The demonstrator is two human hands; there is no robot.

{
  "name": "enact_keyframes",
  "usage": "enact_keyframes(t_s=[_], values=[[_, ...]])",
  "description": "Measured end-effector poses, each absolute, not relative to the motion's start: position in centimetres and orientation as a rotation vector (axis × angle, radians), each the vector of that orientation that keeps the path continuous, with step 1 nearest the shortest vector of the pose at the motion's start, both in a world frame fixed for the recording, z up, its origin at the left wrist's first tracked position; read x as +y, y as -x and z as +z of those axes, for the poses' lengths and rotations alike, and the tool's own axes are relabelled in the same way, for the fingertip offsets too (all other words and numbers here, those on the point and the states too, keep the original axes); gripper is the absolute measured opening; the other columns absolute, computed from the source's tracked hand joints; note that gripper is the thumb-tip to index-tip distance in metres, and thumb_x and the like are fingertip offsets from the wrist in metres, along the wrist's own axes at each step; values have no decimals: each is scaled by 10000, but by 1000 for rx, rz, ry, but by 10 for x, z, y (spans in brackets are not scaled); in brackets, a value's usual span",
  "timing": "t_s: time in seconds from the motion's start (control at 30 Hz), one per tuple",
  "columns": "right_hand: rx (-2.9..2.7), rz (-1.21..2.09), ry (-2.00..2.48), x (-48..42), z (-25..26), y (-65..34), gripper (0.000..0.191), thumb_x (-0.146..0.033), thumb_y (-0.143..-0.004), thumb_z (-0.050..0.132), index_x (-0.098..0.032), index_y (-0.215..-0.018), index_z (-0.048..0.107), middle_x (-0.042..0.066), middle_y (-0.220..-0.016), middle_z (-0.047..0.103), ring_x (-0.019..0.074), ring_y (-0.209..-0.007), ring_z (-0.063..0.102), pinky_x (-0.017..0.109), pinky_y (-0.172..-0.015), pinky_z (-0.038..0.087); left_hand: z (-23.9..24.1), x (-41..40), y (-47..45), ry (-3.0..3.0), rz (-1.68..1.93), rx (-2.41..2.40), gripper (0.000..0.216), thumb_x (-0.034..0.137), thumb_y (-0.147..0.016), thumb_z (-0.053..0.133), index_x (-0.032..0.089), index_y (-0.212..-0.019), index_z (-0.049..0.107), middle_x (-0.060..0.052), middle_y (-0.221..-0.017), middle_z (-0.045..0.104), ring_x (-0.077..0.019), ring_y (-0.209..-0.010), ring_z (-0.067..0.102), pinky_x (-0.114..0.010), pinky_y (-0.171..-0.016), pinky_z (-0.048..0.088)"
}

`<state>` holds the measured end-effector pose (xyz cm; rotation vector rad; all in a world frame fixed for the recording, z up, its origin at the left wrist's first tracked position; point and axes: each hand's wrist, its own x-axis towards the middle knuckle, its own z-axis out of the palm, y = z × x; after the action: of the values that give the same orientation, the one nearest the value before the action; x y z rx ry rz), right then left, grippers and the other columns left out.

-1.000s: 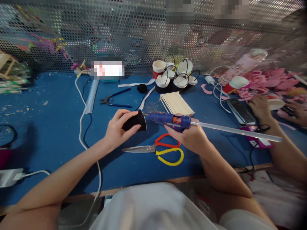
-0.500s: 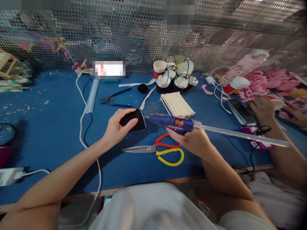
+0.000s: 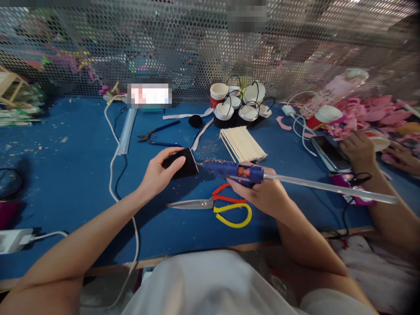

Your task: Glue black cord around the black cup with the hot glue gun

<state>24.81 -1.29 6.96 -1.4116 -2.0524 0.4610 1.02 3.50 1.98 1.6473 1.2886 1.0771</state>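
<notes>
My left hand [image 3: 160,170] is closed around a black-covered paper cup [image 3: 184,165] lying on its side, its pale rim turned to the right. In my right hand [image 3: 262,190] is a blue hot glue gun [image 3: 226,169], with a long clear glue stick [image 3: 328,186] sticking out of its back. The gun's nozzle meets or nearly meets the cup's rim; I cannot tell if they touch. Just below lie scissors [image 3: 206,204] with one red and one yellow handle. Beyond the cup are a white ribbon strip [image 3: 201,134] and a small black round piece [image 3: 195,121].
Several black-wrapped cups [image 3: 224,114] with black loop handles stand at the back, behind a stack of wooden sticks [image 3: 244,143]. Pliers [image 3: 159,133] and bundled glue sticks [image 3: 127,131] lie left. A white cable [image 3: 113,175] crosses the table. At right, another person's hands [image 3: 357,151] work near a phone [image 3: 331,153].
The black cup has turned slightly in my left hand, and my thumb has shifted up and left on it. The glue gun has dipped a little, its nozzle still at the rim.
</notes>
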Motion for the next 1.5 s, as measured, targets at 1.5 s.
enact_keyframes(t_s=[1.5], values=[[-2148,422,1035,14,66,-220,338,-392,-727,630,-199,-1000,576,69,-1006,611,210,-1007,526,383,-880,417,22,22,-24,-947,1017,828,412,364,-733,642,252,-1098,489,-32,-1002,541,-180,-847,574,-336,-689,523]])
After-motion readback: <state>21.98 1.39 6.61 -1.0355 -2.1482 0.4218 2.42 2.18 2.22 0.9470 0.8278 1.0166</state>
